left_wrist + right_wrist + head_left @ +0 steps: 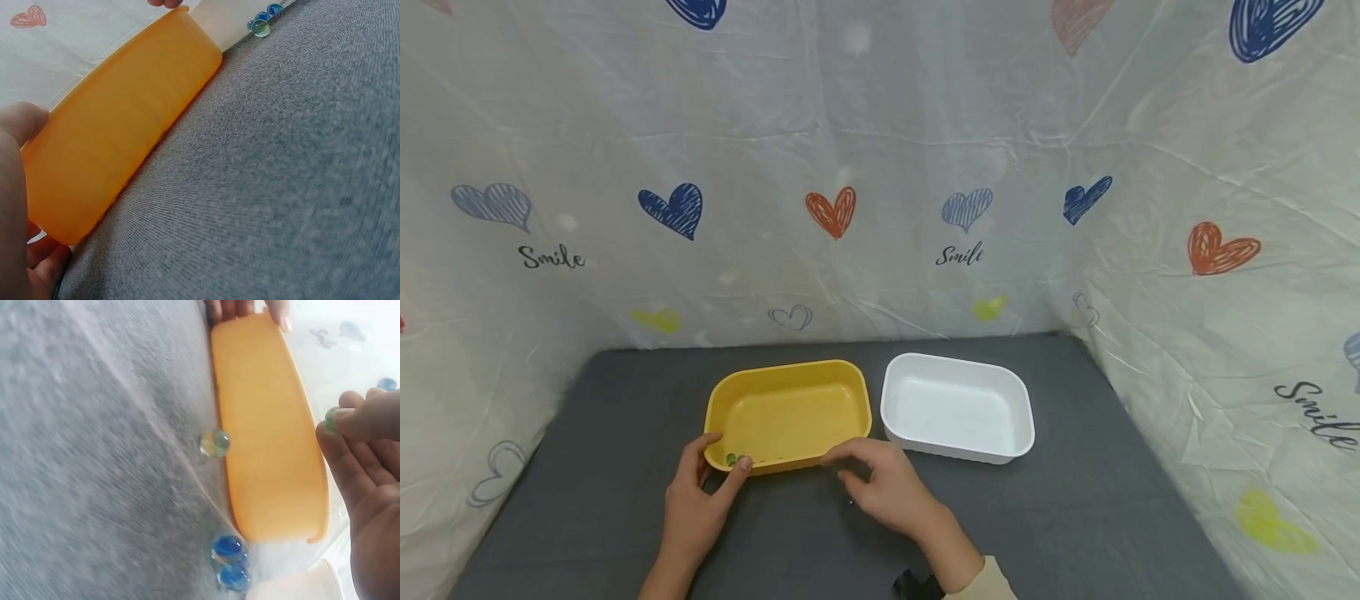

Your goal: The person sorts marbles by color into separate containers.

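Note:
My left hand (696, 500) grips the front left corner of a yellow plastic bin (790, 414), thumb on the front rim and fingers round the left side. Green marbles (731, 459) lie inside that corner. By the bin's front right edge is my right hand (887, 487), pinching a green marble (331, 420) between thumb and forefinger. Below the bin's side on the cloth lies a clear marble with a yellow-green core (215, 443). Two blue marbles (229, 550) touch each other near the bin's corner. Another blue marble (387, 384) shows beyond the right fingers; whether they hold it I cannot tell.
A white bin (958, 408) stands right of the yellow one, a narrow gap between them. Dark grey cloth (1075, 508) covers the table. Behind and at the sides hangs a pale curtain (895, 292) printed with hearts.

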`<state>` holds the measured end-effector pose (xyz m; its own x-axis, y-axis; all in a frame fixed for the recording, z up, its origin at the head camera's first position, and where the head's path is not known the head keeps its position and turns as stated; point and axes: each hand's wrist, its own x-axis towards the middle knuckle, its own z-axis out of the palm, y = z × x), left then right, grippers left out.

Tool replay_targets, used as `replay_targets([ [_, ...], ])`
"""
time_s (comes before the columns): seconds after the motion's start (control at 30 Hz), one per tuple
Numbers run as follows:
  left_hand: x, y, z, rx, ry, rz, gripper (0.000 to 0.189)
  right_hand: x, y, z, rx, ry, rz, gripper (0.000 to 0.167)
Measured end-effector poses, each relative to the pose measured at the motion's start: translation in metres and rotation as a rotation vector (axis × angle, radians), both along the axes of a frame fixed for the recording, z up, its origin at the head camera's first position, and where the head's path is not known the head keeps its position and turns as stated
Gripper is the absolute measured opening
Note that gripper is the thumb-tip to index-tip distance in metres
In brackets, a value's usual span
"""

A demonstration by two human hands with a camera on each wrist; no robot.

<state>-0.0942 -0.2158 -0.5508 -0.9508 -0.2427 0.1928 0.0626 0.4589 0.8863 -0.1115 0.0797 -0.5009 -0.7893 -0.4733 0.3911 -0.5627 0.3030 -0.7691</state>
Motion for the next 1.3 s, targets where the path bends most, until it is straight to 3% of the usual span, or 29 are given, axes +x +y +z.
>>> replay_targets([
  [0.4,-0.001,0.0,0.0,0.006,-0.018,-0.005,0.068,-0.005,0.01,0.008,-0.064,-0.004,-0.072,0.032],
  [0.63,-0.001,0.0,-0.001,0.011,-0.019,-0.002,0.067,-0.013,0.003,0.015,-0.127,-0.097,-0.118,0.032],
  [0.97,-0.001,-0.001,0.0,-0.004,-0.043,0.017,0.068,-0.024,-0.014,0.008,-0.175,-0.161,-0.2,0.027],
  [1.3,0.0,0.0,-0.002,0.008,-0.009,0.005,0.065,-0.026,-0.012,-0.002,-0.174,-0.191,-0.199,0.026],
])
